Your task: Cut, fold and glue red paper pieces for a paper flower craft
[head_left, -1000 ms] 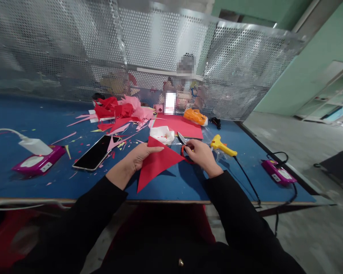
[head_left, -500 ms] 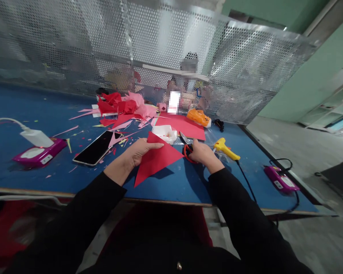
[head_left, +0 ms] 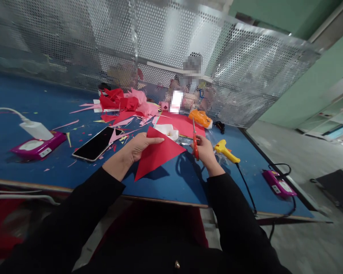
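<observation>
Between the thumb and fingers of my left hand (head_left: 140, 147) is a red paper triangle (head_left: 160, 154), held above the blue table (head_left: 171, 186). My right hand (head_left: 206, 150) grips red-handled scissors (head_left: 196, 146) by the handles, with the blades pointing up and away from me. The scissors are just right of the paper's right-hand corner, apart from it. A crumpled white piece (head_left: 169, 131) lies behind the paper, and flat red sheets (head_left: 180, 123) lie farther back.
A pile of red and pink scraps (head_left: 128, 102) is at back left, near a phone (head_left: 98, 144). Purple power strips (head_left: 42, 146) sit at both sides. To the right are a yellow glue gun (head_left: 227, 151) and an orange packet (head_left: 200, 118). A perforated screen (head_left: 171, 42) stands behind.
My right hand has turned the scissors upright, blades now pointing away, and shifted them slightly right of the paper. My left hand keeps the red triangle almost in place. The view has shifted slightly.
</observation>
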A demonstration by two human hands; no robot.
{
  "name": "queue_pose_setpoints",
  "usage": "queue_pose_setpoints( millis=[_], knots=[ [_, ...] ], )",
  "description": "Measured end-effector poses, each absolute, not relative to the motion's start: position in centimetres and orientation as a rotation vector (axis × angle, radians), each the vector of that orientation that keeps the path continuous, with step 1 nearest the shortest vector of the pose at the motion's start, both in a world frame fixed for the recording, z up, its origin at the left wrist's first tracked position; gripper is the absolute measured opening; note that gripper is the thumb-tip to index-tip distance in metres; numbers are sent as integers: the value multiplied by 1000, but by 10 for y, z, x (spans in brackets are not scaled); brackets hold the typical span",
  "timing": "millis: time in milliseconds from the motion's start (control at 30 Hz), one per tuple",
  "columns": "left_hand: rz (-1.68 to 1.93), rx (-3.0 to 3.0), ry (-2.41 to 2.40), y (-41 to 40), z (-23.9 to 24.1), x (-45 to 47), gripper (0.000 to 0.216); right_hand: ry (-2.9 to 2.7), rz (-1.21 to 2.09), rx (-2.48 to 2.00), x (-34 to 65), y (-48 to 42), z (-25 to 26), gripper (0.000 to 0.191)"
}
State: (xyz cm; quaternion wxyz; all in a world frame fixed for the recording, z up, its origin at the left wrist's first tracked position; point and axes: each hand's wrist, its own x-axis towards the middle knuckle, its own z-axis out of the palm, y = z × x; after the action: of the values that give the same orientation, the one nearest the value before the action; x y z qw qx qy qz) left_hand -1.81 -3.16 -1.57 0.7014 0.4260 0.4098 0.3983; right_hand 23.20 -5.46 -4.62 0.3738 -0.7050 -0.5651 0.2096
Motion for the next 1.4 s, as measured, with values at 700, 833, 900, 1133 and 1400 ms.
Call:
queue_pose_setpoints(
  millis=[700, 833, 900, 1133, 1400],
  knots=[
    [1092, 921, 874, -16, -2, -61, 25, -1583, 1424, -978, 235, -150, -37, 60],
    [1073, 935, 888, -17, -3, -59, 26, -1585, 1496, -987, 241, -165, -31, 63],
    [1042, 949, 904, -18, -4, -58, 25, -1559, 1490, -992, 240, -169, -29, 62],
    [948, 1014, 945, -18, -8, -55, 29, -1593, 1501, -957, 236, -162, -28, 64],
    [910, 1052, 966, -20, -11, -52, 23, -1628, 1501, -1018, 234, -159, -25, 66]
  ],
)
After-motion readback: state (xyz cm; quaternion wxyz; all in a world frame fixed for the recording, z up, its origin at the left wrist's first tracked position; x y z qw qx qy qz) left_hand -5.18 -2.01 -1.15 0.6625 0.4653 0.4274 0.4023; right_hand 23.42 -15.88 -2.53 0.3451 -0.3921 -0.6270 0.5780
